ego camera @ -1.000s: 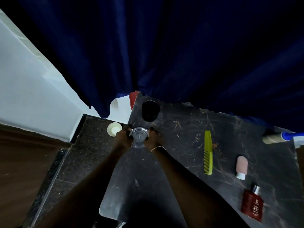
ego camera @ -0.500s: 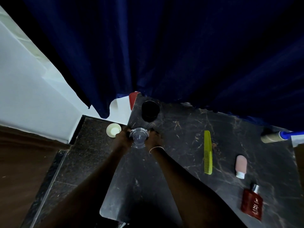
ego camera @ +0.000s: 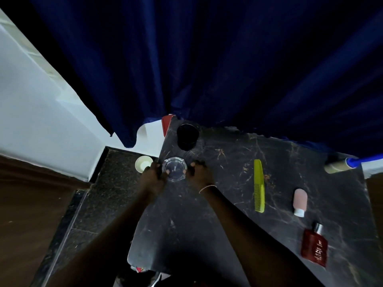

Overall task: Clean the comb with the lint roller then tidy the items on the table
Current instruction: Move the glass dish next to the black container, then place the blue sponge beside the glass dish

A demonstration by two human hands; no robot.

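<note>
Two hands close on one small glass dish point(ego camera: 174, 168) at the far left corner of the dark marble table point(ego camera: 217, 214). The left hand point(ego camera: 154, 176) curls its fingers over the dish's left rim, and the right hand point(ego camera: 198, 172) pinches the right rim with its fingertips, so each grasps a side. Taking it from both sides probably suits clear, slippery glass that sits close to the table's edge, where a one-handed slip could send it to the floor. The dish sits just in front of a black jar point(ego camera: 187, 136), near it but apart, which suggests that the person is grouping the small containers in this corner.

The comb point(ego camera: 259, 186) lies flat near the middle of the table with its teeth towards the person's left, well apart from both hands. The lint roller point(ego camera: 339, 165) rests at the far right edge, its blue handle pointing off the table, and nobody holds it. Whether the comb is already clean cannot be told from here. By this layout the work in hand looks like the tidying part.

A pink bottle point(ego camera: 299, 200) and a red perfume bottle point(ego camera: 315, 245) lie on the right side, not yet gathered. A small white cup point(ego camera: 142, 163) sits on the floor beside the table corner.
</note>
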